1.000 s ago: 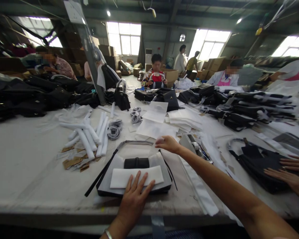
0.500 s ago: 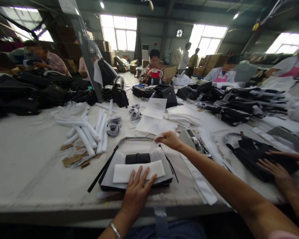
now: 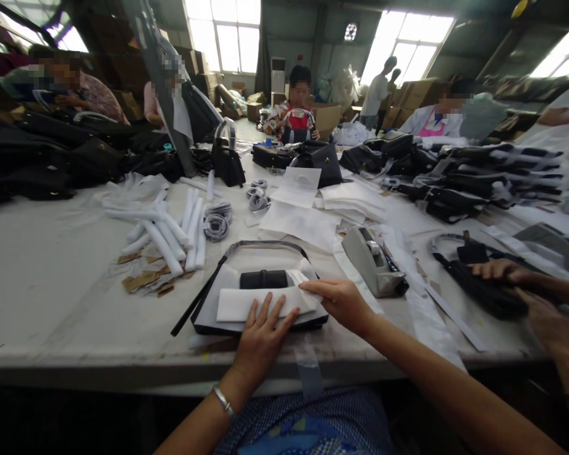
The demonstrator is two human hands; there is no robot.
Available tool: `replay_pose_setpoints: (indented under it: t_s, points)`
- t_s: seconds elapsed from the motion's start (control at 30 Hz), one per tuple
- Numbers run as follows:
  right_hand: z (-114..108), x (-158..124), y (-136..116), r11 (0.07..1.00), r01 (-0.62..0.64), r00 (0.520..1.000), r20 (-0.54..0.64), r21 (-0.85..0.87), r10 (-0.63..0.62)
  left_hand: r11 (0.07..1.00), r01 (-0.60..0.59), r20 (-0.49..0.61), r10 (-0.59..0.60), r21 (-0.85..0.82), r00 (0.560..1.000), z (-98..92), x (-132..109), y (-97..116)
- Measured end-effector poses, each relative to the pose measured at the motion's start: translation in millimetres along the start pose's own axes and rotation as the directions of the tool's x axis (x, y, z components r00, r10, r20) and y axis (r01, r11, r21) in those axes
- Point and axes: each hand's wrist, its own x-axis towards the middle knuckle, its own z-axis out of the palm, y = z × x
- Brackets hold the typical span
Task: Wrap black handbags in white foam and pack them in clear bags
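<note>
- Since a second ago, the right hand [image 3: 344, 303] has drawn back from the far corner of the black bag [image 3: 263, 279] to its near right side.
- It now meets the right end of the white foam strip [image 3: 237, 304], fingertips pinched on the folded end, so both hands work the same strip.
- The left hand [image 3: 260, 338] stays flat and spread, pressing the strip's lower edge; it grasps nothing.
- The strip lies across the bag, near the table [image 3: 52, 265] edge, with a tape dispenser [image 3: 372, 260] just right.
</note>
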Motion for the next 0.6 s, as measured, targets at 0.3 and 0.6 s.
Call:
replay_pose_setpoints:
  t_s: [0.3, 0.6]
  points:
    - [38.4, -55.6, -25.7, 0.979, 0.135, 0.982, -0.113, -0.156, -0.153, 0.999, 0.001, 0.011, -0.001, -0.053, 1.0, 1.4, -2.0, 0.5]
    - [67.5, -82.6, -22.2, 0.96, 0.147, 0.96, -0.2, -0.238, -0.196, 0.999, 0.034, 0.023, -0.033, -0.029, 0.999, -3.2, -0.3, 6.6]
